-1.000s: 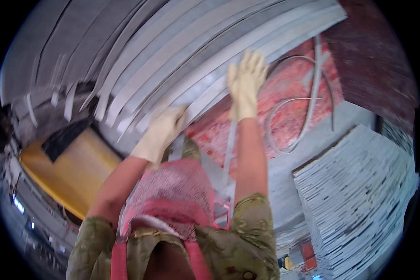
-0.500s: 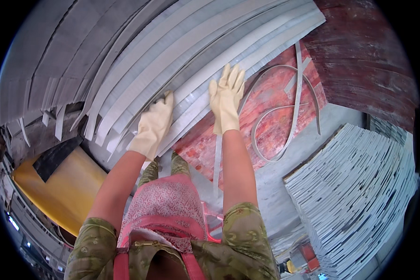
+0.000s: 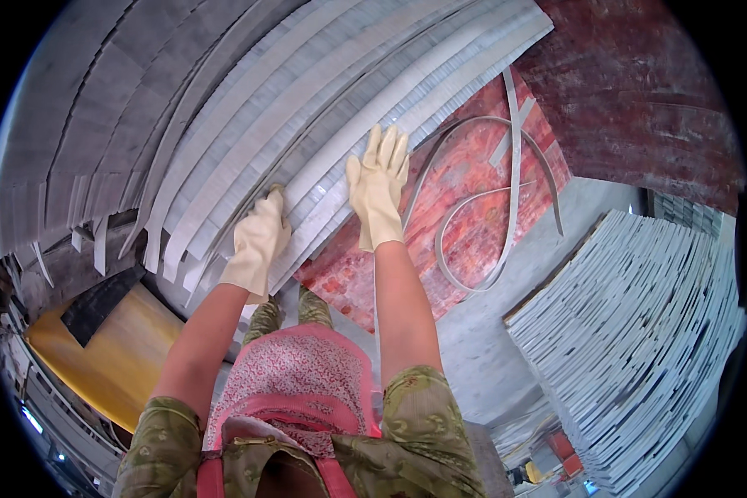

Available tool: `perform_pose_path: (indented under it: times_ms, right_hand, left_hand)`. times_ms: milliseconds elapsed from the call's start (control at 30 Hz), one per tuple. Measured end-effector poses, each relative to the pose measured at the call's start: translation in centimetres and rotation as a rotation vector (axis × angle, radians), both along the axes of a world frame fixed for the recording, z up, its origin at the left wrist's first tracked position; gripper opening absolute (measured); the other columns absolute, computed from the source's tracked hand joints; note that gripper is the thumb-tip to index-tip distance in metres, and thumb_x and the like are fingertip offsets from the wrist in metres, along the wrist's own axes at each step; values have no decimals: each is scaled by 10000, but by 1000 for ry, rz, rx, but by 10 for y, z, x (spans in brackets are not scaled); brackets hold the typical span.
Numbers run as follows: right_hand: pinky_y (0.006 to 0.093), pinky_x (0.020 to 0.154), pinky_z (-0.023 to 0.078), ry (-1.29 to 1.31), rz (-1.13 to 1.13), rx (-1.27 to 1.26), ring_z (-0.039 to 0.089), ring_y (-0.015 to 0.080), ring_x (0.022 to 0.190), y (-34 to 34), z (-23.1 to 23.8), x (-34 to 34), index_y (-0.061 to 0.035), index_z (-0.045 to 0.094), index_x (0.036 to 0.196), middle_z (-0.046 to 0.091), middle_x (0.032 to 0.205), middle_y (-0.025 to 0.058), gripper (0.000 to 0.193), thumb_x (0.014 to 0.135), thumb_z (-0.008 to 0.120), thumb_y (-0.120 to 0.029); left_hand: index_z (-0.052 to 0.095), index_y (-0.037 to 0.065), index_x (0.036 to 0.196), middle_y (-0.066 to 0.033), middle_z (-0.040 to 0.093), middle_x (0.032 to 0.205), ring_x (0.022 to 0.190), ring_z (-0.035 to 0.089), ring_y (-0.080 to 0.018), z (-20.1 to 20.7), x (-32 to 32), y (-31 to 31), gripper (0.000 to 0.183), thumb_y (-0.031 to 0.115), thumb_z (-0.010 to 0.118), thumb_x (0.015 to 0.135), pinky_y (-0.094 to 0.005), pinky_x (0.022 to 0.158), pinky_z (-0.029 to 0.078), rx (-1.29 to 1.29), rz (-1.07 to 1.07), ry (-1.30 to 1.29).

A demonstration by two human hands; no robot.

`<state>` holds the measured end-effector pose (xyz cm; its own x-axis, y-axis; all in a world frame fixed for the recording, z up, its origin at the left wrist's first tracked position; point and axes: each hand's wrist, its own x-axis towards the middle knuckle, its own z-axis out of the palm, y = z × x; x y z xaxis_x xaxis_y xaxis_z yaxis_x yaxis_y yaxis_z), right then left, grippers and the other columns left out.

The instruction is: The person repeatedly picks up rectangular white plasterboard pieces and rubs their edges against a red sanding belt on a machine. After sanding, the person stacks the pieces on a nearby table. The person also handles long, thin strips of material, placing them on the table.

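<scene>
Both my hands wear cream rubber gloves and lie on a wide stack of long, pale grey-white strips [image 3: 324, 124], crossed by lighter lengthwise bands. My left hand [image 3: 258, 238] is at the near left part of the stack, its fingers bent over the edge of a band beside a dark gap. What its fingertips hold is partly hidden. My right hand [image 3: 379, 184] rests flat on the stack's right-hand edge, palm down, its fingers stretched out and holding nothing.
A red mottled board [image 3: 465, 191] beside the stack bears loose, curled grey strips [image 3: 515, 158]. On the right stands a big pile of thin whitish slabs [image 3: 639, 340]. A dark red panel [image 3: 639, 100] is at the far right, a yellow sheet [image 3: 116, 349] at the left.
Both hands have shifted a little left and nearer in the view, along with a slight shift of the whole scene. Their poses stay much the same.
</scene>
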<state>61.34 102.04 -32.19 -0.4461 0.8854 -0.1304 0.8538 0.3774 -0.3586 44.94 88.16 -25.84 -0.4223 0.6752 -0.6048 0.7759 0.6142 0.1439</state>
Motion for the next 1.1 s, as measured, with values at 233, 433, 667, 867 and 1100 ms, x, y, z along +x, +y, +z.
perform_pose_path:
  times_ms: [233, 433, 667, 867, 1100]
  right_hand:
    - [581, 1294, 121, 18, -3, -9, 74, 446, 1608, -1, 1, -1, -45, 139, 1684, 119, 1741, 234, 783, 1080, 447, -437]
    - [574, 1296, 115, -2, -9, -31, 81, 445, 1608, 0, 6, -1, -35, 158, 1681, 136, 1739, 234, 774, 1083, 439, -438]
    - [576, 1297, 108, -11, -12, -15, 87, 445, 1608, 1, 7, -3, -40, 164, 1681, 138, 1741, 235, 772, 1082, 454, -430]
    - [588, 1291, 129, 15, 4, 20, 138, 458, 1597, 0, 0, 1, -36, 202, 1672, 197, 1722, 246, 764, 1072, 471, -427]
    - [563, 1254, 269, 178, 57, 74, 277, 523, 1530, 19, 4, 14, 14, 388, 1587, 360, 1630, 318, 722, 1029, 550, -414]
  left_hand:
    - [574, 101, 1281, -232, 690, 1210, 1059, 706, -435, -9, -2, 32, 357, 151, 617, 931, -518, 903, 582, 128, 14, -1]
    - [580, 104, 1295, -218, 700, 1187, 1088, 699, -419, 1, -2, 34, 339, 160, 604, 961, -521, 905, 576, 96, 1, -22]
    - [569, 102, 1405, -191, 713, 1099, 1025, 711, -386, 36, 0, 1, 424, 243, 625, 1009, -500, 848, 576, 332, 3, -38]
    - [593, 70, 1416, -144, 719, 1000, 905, 697, -357, 82, -9, -73, 428, 218, 626, 1016, -476, 800, 556, 397, 124, -351]
    - [607, 40, 1412, -198, 716, 1098, 994, 715, -299, 115, -6, -181, 399, 247, 577, 1072, -395, 901, 548, 141, 214, -523]
